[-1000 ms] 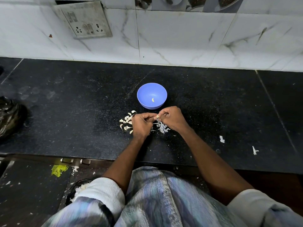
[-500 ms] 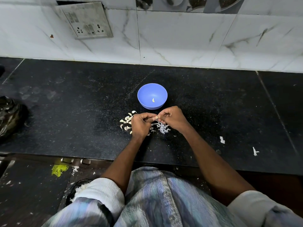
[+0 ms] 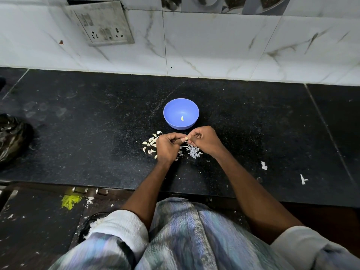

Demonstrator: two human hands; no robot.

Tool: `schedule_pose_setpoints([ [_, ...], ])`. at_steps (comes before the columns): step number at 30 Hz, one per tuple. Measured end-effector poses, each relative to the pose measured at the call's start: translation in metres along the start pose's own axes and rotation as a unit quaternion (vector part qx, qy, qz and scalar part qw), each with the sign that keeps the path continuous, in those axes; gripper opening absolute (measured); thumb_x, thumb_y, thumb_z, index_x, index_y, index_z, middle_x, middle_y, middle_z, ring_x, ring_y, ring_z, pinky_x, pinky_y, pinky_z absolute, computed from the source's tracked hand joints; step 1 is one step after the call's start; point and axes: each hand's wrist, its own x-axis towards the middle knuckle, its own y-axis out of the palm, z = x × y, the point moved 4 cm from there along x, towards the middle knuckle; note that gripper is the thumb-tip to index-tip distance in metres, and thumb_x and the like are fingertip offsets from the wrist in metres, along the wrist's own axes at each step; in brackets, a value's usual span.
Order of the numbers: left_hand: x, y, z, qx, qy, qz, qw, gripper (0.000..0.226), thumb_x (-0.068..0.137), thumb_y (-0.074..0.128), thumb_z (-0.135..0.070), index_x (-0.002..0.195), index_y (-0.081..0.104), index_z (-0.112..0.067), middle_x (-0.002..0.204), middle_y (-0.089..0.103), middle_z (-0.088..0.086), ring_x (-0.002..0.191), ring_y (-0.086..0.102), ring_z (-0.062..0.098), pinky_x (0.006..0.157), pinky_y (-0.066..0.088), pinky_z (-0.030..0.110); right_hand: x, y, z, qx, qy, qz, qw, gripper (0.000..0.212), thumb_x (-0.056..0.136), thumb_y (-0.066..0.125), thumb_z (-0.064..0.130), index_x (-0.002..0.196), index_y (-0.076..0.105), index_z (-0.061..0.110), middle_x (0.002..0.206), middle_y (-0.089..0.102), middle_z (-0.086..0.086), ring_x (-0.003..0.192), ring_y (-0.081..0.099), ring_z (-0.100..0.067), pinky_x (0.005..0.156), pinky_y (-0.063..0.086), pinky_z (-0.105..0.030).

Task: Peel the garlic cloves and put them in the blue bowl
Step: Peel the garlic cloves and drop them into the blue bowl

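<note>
the left hand and the right hand are both pinching one garlic clove between their fingertips, just in front of the blue bowl. one peeled clove is lying inside the bowl (more cloves are sitting beside the left hand).

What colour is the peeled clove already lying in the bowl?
Pale yellow: the peeled clove in the blue bowl, head view.
</note>
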Motion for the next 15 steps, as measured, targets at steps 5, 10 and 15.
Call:
schedule_pose_setpoints([
  [5, -0.0015, -0.0044, 0.0044, -0.014, -0.008, -0.013, 1.000, 0.012, 0.091, 0.079, -0.001, 0.100, 0.083, -0.007, 0.094, 0.082, 0.001, 0.091, 0.079, 0.020, 0.091, 0.063, 0.044, 0.0001, 0.0029, -0.0012, 0.079, 0.044, 0.028, 0.995, 0.017, 0.092, 0.065, 0.005, 0.090, 0.080, 0.012, 0.081, 0.078, -0.008, 0.075, 0.071, -0.016, 0.079, 0.061, -0.034],
  [10, -0.0042, -0.0027, 0.0037, -0.013, 0.000, -0.004, 1.000, 0.012, 0.091, 0.079, -0.002, 0.102, 0.083, -0.006, 0.096, 0.082, 0.002, 0.092, 0.079, 0.021, 0.091, 0.064, 0.046, -0.0018, 0.0044, -0.0039, 0.101, 0.033, 0.001, 0.994, 0.003, 0.088, 0.079, 0.011, 0.088, 0.080, 0.009, 0.077, 0.077, -0.010, 0.068, 0.069, -0.018, 0.074, 0.061, -0.034],
  [15, -0.0046, -0.0043, 0.0039, -0.003, 0.002, -0.005, 1.000, 0.014, 0.091, 0.079, -0.001, 0.102, 0.083, -0.008, 0.097, 0.082, 0.000, 0.093, 0.079, 0.018, 0.091, 0.063, 0.044, -0.0069, 0.0063, -0.0031, 0.156, 0.055, -0.001, 0.986, 0.005, 0.089, 0.077, 0.004, 0.091, 0.078, 0.000, 0.080, 0.077, -0.016, 0.068, 0.067, -0.018, 0.068, 0.058, -0.027],
])
